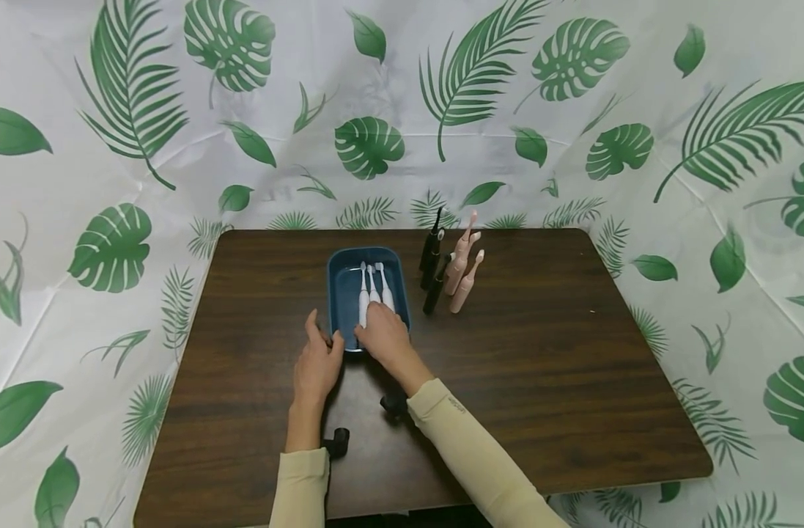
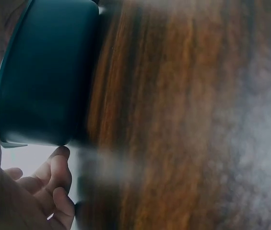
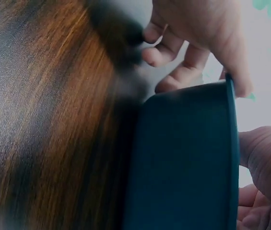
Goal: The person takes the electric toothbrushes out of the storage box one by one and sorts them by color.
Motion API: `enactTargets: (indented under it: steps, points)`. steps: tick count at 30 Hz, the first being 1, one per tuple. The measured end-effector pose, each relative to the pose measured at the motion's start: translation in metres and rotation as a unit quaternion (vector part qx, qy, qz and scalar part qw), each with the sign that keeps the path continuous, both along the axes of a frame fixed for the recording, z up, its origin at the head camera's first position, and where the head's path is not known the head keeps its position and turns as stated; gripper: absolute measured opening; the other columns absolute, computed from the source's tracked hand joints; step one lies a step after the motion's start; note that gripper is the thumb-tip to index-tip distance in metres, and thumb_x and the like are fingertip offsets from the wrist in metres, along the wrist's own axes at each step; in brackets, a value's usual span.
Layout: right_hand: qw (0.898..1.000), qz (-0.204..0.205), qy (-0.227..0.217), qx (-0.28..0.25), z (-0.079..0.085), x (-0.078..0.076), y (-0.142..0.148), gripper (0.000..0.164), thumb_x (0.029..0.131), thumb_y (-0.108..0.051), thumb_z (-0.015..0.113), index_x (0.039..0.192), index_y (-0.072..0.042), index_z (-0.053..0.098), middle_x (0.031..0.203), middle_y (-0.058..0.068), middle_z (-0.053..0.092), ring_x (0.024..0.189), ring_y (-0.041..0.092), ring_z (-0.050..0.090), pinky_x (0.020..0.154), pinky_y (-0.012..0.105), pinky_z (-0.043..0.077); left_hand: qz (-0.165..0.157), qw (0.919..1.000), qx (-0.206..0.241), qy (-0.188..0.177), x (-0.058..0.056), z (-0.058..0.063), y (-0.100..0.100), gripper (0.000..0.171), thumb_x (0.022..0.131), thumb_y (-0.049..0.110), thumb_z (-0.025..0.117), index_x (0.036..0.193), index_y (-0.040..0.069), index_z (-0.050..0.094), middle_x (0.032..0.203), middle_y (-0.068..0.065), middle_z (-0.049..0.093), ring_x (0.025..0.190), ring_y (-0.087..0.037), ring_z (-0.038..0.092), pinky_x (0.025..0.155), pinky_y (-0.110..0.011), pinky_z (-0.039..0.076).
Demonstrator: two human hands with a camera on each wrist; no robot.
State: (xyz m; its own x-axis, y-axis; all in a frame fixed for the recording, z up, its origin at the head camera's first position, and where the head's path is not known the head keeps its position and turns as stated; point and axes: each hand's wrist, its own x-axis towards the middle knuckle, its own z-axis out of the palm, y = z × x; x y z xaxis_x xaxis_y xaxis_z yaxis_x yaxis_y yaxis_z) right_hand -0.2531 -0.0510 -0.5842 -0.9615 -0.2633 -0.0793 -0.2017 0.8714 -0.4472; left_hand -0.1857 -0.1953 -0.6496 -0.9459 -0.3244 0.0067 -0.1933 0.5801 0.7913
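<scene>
Inside the blue tray point(image 1: 336, 293) lie several white electric toothbrushes point(image 1: 386, 293), heads toward the far end. My right hand point(image 1: 385, 337) reaches over the tray's near end, fingers curled on the handle of the middle white toothbrush point(image 1: 374, 282); the fingertips are hidden. At the near left corner is my left hand point(image 1: 317, 370), its thumb at the rim and its other fingers loosely spread beside the wall. In the right wrist view the left hand point(image 3: 193, 38) meets the tray wall point(image 3: 183, 153); the right hand point(image 3: 269, 167) is above the rim.
Right of the tray stand several black toothbrushes point(image 1: 434, 290) and several pink toothbrushes point(image 1: 464, 286), upright on the brown wooden table point(image 1: 540, 367). Black camera mounts point(image 1: 336, 443) sit at the wrists. A leaf-patterned sheet point(image 1: 296, 161) hangs behind and around the table.
</scene>
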Motion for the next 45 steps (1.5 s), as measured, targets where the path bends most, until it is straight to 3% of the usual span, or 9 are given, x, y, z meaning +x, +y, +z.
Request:
enactTargets:
  steps: [6,11,17,22,27,37,40,45]
  points:
    - [1.000,-0.015,0.003,0.027,-0.006,-0.004,-0.011,0.035,0.098,-0.031,0.075,0.118,-0.003,0.067,0.106,0.009,0.070,0.084,0.029,0.070,0.071,0.046,0.059,0.001,1.0000,0.006,0.006,0.001,0.001,0.002,0.075,0.108,0.048,0.046,0.170,0.012,0.021,0.098,-0.009,0.069,0.075,-0.030,0.065,0.067,-0.053,0.048]
    - [0.999,-0.019,-0.003,0.043,-0.007,-0.006,-0.019,0.045,0.098,-0.033,0.075,0.127,0.000,0.066,0.115,0.013,0.071,0.095,0.033,0.073,0.080,0.049,0.061,-0.004,1.0000,-0.003,0.001,-0.005,-0.011,-0.002,0.076,0.109,0.053,0.042,0.171,0.016,0.018,0.100,-0.007,0.069,0.078,-0.029,0.066,0.066,-0.052,0.048]
    - [0.999,-0.019,-0.013,0.040,-0.011,-0.009,-0.025,0.042,0.097,-0.031,0.075,0.125,-0.001,0.066,0.116,0.014,0.071,0.100,0.035,0.073,0.085,0.051,0.060,-0.003,0.9998,0.020,0.009,-0.003,-0.003,-0.001,0.076,0.107,0.050,0.045,0.170,0.013,0.024,0.103,-0.009,0.069,0.086,-0.034,0.067,0.076,-0.057,0.050]
    - [0.999,-0.017,-0.027,0.030,-0.011,-0.010,-0.025,0.038,0.097,-0.029,0.075,0.122,-0.001,0.067,0.113,0.014,0.070,0.095,0.035,0.072,0.081,0.050,0.060,-0.011,0.9998,0.005,0.014,-0.003,-0.006,-0.001,0.074,0.108,0.050,0.042,0.169,0.011,0.025,0.105,-0.011,0.068,0.084,-0.033,0.066,0.072,-0.053,0.048]
    - [0.999,-0.016,-0.042,0.020,-0.011,-0.009,-0.025,0.038,0.097,-0.029,0.076,0.123,-0.002,0.067,0.117,0.013,0.069,0.097,0.033,0.070,0.082,0.049,0.059,-0.012,0.9998,0.019,0.001,0.000,0.004,0.000,0.072,0.109,0.048,0.043,0.168,0.010,0.027,0.111,-0.014,0.067,0.089,-0.034,0.067,0.077,-0.055,0.049]
    - [0.998,-0.019,-0.046,0.030,-0.012,-0.010,-0.025,0.046,0.097,-0.032,0.075,0.132,-0.004,0.065,0.122,0.011,0.070,0.105,0.034,0.071,0.090,0.054,0.058,-0.021,0.9998,0.007,-0.003,-0.004,-0.003,-0.002,0.071,0.110,0.053,0.043,0.166,0.011,0.033,0.111,-0.009,0.070,0.090,-0.029,0.069,0.073,-0.049,0.050]
    - [0.998,-0.017,-0.046,0.027,-0.011,-0.010,-0.024,0.046,0.096,-0.033,0.074,0.132,-0.004,0.064,0.123,0.011,0.070,0.107,0.033,0.071,0.092,0.055,0.057,-0.023,0.9997,0.005,-0.006,-0.005,-0.007,-0.002,0.071,0.110,0.054,0.041,0.165,0.011,0.033,0.114,-0.008,0.070,0.094,-0.029,0.070,0.076,-0.051,0.052]
    - [0.999,-0.014,-0.039,0.020,-0.014,-0.011,-0.022,0.045,0.095,-0.033,0.075,0.130,-0.006,0.064,0.122,0.010,0.071,0.104,0.031,0.071,0.088,0.052,0.057,-0.016,0.9997,0.017,-0.011,-0.001,0.002,0.000,0.069,0.110,0.053,0.042,0.164,0.010,0.037,0.119,-0.012,0.071,0.104,-0.036,0.070,0.087,-0.061,0.051]
